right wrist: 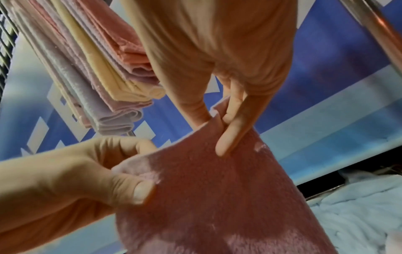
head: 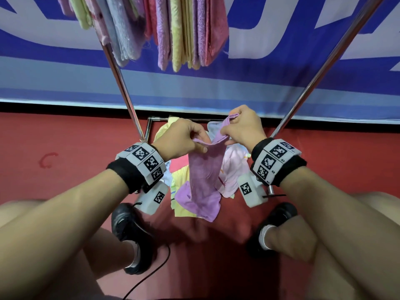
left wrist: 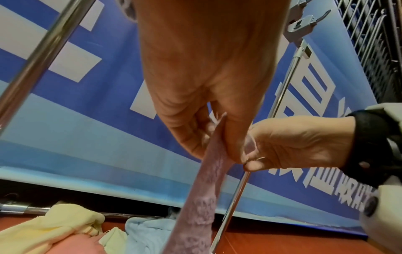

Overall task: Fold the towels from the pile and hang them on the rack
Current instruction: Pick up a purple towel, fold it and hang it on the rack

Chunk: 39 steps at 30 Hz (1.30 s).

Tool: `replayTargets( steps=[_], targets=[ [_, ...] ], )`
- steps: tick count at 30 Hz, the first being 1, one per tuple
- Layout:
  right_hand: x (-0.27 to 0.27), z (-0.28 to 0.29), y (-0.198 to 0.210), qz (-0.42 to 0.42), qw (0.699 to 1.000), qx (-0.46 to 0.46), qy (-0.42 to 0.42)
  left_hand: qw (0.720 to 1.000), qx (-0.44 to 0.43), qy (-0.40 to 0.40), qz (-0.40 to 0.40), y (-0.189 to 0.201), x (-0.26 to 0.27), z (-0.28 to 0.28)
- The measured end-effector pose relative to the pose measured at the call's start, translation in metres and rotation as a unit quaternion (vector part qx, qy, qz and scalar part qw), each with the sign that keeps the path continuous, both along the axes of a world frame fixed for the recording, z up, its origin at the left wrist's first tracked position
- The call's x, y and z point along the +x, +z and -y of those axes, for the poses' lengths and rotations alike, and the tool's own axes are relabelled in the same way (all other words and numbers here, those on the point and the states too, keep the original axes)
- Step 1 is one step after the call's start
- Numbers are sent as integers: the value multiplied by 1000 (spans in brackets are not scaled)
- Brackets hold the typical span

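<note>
Left hand [head: 181, 137] and right hand [head: 242, 126] pinch the purple towel's [head: 203, 178] top edge; it hides most of the pile [head: 233, 169] at 6 o'clock below.

Not much readable here tbh. Blue banner [head: 216, 83] behind rack: big white characters, cropped, can't make out. Wristbands [head: 141, 162] carry black-and-white square code markers, tiny labels beside them too small to read. Red "C"-shaped mark [head: 48, 160] on floor.
</note>
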State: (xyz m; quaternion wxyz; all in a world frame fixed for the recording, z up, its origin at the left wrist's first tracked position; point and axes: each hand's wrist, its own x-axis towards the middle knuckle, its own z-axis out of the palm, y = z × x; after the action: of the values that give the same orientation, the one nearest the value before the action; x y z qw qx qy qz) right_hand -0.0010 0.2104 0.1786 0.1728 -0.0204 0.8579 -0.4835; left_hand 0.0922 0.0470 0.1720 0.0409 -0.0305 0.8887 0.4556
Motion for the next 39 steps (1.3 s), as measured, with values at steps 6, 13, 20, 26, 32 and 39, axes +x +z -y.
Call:
replayTargets(
  steps=[6,13,20,26,32,39],
  targets=[
    [-9,-4,6,2,999,-33,3,995,-38,93,22,0,-5,12],
    [3,-1,6,-15,991,-17,128,983,-146,17,-113,3,-5,3],
    [3,-5,13,-11,980,-29,196,993,-88,14,-81,7,-4,5],
    [1,-7,12,-59,958,9,279,992,-69,52,-95,4,-4,6],
    [-3,-15,10,-163,939,39,301,989,-128,15,-78,14,-8,16],
    [-13,-16,6,-153,953,-45,259,997,52,61,-21,9,-5,5]
  ],
)
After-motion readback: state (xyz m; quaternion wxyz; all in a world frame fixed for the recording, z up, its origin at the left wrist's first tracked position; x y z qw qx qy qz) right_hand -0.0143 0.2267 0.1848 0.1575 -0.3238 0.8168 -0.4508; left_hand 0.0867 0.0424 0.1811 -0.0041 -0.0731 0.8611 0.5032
